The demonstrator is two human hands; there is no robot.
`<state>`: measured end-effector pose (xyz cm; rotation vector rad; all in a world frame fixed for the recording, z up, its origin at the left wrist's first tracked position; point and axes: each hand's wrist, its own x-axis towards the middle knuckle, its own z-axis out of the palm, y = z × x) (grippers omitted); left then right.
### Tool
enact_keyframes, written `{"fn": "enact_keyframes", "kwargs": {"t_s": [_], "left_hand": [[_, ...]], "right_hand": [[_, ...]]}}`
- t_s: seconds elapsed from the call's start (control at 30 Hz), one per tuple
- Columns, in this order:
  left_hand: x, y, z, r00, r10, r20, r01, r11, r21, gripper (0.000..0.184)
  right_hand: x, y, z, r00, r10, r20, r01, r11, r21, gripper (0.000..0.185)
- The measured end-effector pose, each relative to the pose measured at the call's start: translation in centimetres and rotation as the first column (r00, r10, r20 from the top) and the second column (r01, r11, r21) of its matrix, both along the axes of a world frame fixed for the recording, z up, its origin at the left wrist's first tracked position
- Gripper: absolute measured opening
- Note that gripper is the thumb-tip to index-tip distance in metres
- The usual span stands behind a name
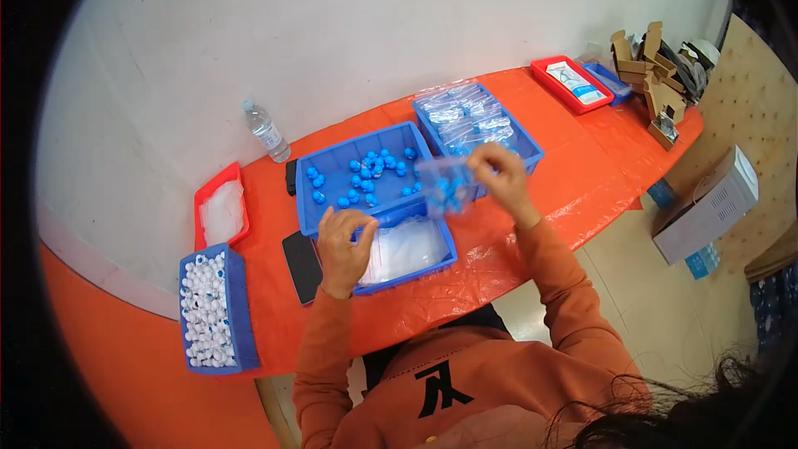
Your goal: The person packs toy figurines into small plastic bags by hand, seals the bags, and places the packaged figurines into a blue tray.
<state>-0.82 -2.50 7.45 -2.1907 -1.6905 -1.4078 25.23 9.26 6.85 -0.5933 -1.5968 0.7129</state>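
Observation:
My right hand (503,179) pinches the top of a clear plastic bag (447,185) with several small blue balls in it, slightly blurred. It hangs over the right side of a blue bin (312,214) where loose blue balls (366,173) lie scattered. My left hand (344,249) holds nothing, thumb and fingers apart, at the left edge of a smaller blue tray (451,256) with flat clear bags (406,249). Behind my right hand, another blue bin (532,150) holds filled clear bags (470,120).
At the left stand a blue bin (241,308) of white balls (205,308) and a red tray (199,208). A dark phone-like slab (302,266) lies beside my left hand. A water bottle (266,131) stands by the wall. Cardboard boxes (657,75) and a red tray (544,75) are far right.

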Motion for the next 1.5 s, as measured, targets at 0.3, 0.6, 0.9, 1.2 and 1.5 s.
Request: {"fn": "enact_keyframes", "kwargs": {"t_s": [0.3, 0.6, 0.9, 1.2, 1.5], "left_hand": [[0.3, -1.3, -3.9, 0.971, -0.037, 0.236, 0.058, 0.995, -0.08, 0.005], [-0.9, -1.8, -4.7, 0.976, -0.018, 0.216, 0.067, 0.973, -0.219, 0.007], [-2.8, -0.9, -6.9, 0.97, -0.193, -0.145, 0.136, 0.934, -0.331, 0.029], [-0.6, -0.2, -7.5, 0.928, -0.119, -0.352, -0.093, 0.844, -0.529, 0.03], [-0.3, 0.1, -8.0, 0.978, -0.041, -0.207, -0.048, 0.912, -0.407, 0.021]], "right_hand": [[5.4, 7.0, -0.8, 0.986, 0.037, -0.161, -0.11, 0.874, -0.473, 0.011], [5.5, 8.5, -2.0, 0.991, 0.098, 0.096, 0.016, 0.616, -0.788, 0.015], [4.0, 7.0, -0.5, 0.916, -0.245, 0.318, 0.319, 0.925, -0.206, 0.017], [-5.2, -0.8, -3.0, 0.638, 0.317, 0.702, -0.499, 0.864, 0.063, 0.012], [-8.2, -1.5, -7.0, 0.369, 0.046, 0.928, -0.421, 0.899, 0.123, 0.014]]}}
